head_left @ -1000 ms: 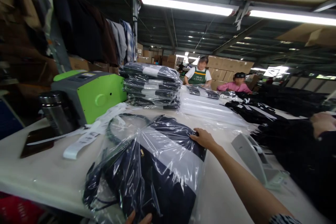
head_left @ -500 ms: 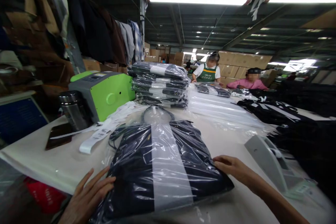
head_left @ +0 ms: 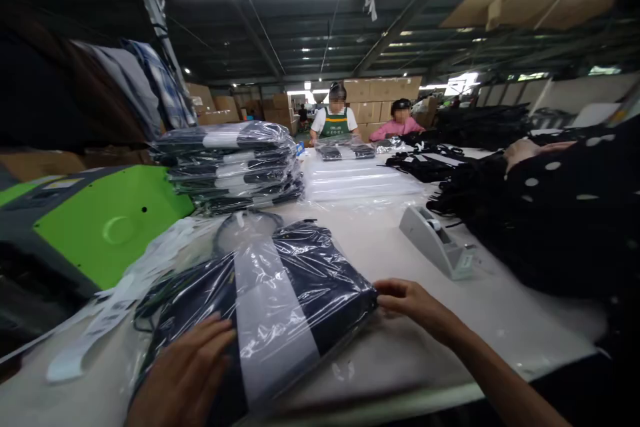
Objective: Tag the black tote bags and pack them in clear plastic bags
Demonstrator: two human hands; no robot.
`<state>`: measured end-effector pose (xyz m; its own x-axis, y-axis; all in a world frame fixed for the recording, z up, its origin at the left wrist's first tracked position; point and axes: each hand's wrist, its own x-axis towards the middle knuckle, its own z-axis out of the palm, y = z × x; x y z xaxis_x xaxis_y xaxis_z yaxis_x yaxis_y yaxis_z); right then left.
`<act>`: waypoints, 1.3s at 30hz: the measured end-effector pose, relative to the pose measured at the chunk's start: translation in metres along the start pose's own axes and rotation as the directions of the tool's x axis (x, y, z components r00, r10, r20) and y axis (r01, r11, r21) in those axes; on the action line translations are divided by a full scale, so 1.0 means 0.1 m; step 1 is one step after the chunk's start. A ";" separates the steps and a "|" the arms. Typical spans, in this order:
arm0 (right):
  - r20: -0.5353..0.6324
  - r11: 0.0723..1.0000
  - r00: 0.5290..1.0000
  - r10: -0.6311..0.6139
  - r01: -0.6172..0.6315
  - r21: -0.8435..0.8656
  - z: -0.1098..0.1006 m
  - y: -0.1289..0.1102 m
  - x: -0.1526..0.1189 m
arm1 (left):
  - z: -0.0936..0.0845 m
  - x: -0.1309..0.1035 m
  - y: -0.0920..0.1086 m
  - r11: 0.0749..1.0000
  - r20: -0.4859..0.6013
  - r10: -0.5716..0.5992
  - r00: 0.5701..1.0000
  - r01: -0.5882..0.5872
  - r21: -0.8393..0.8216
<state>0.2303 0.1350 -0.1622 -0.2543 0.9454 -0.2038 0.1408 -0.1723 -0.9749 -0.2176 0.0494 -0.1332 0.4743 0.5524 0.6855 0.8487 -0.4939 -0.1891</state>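
Left hand (head_left: 183, 373) lies open over the near left part of a bagged bundle (head_left: 325, 280), its fingers blurred and loosely spread; it seems to have no grip. The right hand (head_left: 413, 303) has its fingers bent toward the thumb at the bundle's right corner, though whether it pinches the plastic or only touches it I cannot tell.

The bundle rests flat on the tabletop (head_left: 430, 340), dark folded cloth with a pale band (head_left: 273, 327) down its middle. It looks soft and fairly light, likely to sag or fold if lifted by one corner. The glossy film probably slips under the fingers and over its neighbours, so a hand under each side would hold it better than a pinch of loose plastic. Nothing about it looks fragile, but the film could crease or tear.

Beyond it stands a stack of similar bundles (head_left: 230, 170), beside a green machine (head_left: 115, 220). White strips (head_left: 107, 330) trail to the left; a tape dispenser (head_left: 435, 243) sits to the right.
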 end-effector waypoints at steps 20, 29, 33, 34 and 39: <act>0.122 0.951 0.977 -0.173 0.198 -0.236 0.60 0.13 0.00 | 0.31 0.31 0.79 0.996 0.211 0.046 0.976 -0.028 -0.090; -0.131 0.987 0.978 -0.161 0.157 -0.038 0.86 0.25 0.22 | 0.77 0.74 1.25 0.965 0.297 -0.001 0.955 0.079 -0.248; -0.177 0.957 0.962 -0.209 0.163 -0.241 0.82 0.18 0.28 | 0.88 0.61 1.37 0.981 0.246 -0.016 0.969 0.063 -0.184; -0.157 0.965 0.974 -0.161 0.122 -0.232 0.81 0.16 0.29 | 0.89 0.60 1.40 0.984 0.225 -0.023 0.974 0.062 -0.168; -0.002 0.998 0.998 0.066 -0.066 0.006 0.84 0.02 0.28 | 0.81 0.73 1.42 0.982 0.098 -0.081 0.992 0.097 -0.164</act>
<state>0.1428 0.1383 -0.1776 -0.2430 0.9325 -0.2671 0.1519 -0.2354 -0.9600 -0.0440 0.0737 -0.1667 0.4243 0.6543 0.6260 0.8406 -0.5417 -0.0036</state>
